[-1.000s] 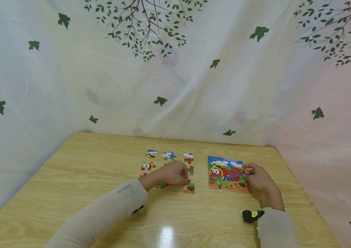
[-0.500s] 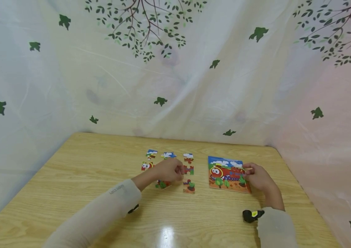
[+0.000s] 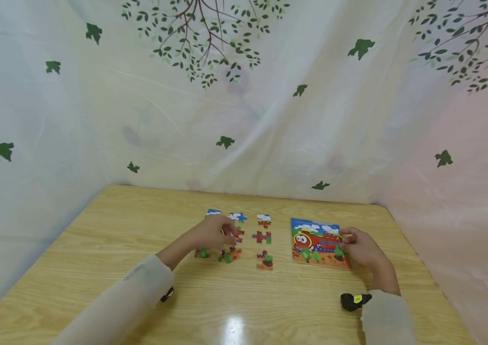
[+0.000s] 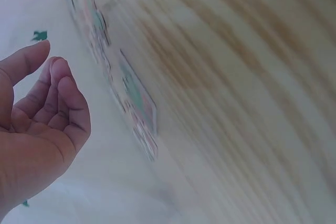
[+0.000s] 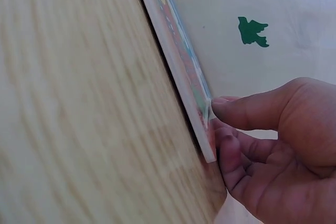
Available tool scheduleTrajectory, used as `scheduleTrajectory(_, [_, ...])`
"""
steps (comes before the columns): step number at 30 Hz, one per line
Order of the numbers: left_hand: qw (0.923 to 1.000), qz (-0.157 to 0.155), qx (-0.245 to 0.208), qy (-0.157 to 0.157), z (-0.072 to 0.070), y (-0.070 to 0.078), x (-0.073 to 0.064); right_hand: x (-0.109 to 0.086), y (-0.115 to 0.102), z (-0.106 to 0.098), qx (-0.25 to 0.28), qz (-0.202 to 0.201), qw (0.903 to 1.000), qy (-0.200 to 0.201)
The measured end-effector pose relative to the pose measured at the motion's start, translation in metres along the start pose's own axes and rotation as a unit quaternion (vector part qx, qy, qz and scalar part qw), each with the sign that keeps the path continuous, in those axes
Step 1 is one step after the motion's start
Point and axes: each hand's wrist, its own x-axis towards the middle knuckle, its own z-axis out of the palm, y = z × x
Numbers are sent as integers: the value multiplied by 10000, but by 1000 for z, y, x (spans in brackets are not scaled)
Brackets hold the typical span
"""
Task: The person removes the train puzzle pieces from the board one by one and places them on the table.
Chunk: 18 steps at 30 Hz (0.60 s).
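My left hand (image 3: pixel 211 231) hovers over the left part of a spread of jigsaw pieces, covering some of them. In the left wrist view its fingers (image 4: pixel 73 108) bend loosely, the thumb stands apart, and nothing is between them. Below lie separate pieces, among them a tree piece (image 4: pixel 137 90). To the right of the hand are a cloud piece (image 3: pixel 263 219), a red-and-green piece (image 3: pixel 263 237) and a plant piece (image 3: pixel 265 260). My right hand (image 3: pixel 365 249) pinches the right edge of a flat puzzle board (image 3: pixel 315 242) with a red train picture, thumb on top.
The pieces and board lie on a wood-grain table (image 3: pixel 244 297). A pale curtain (image 3: pixel 261 120) printed with leaves and birds hangs behind and at both sides. A small black device (image 3: pixel 353 301) sits at the right cuff.
My left hand has moved left from the plant piece at the lower right, uncovering the right column of pieces. The right hand has stayed at the board's edge.
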Motion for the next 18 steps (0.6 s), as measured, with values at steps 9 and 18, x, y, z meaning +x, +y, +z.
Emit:
scheduleTrajectory(9, [9981,-320,27,531,-33,-16,-35,-8,-5,-9,-9,-125,9997,-217])
scheduleTrajectory(18, [9879,-798,953,933,-62,-29,-69,-14,-33,-24,-725,-660,9948,-288])
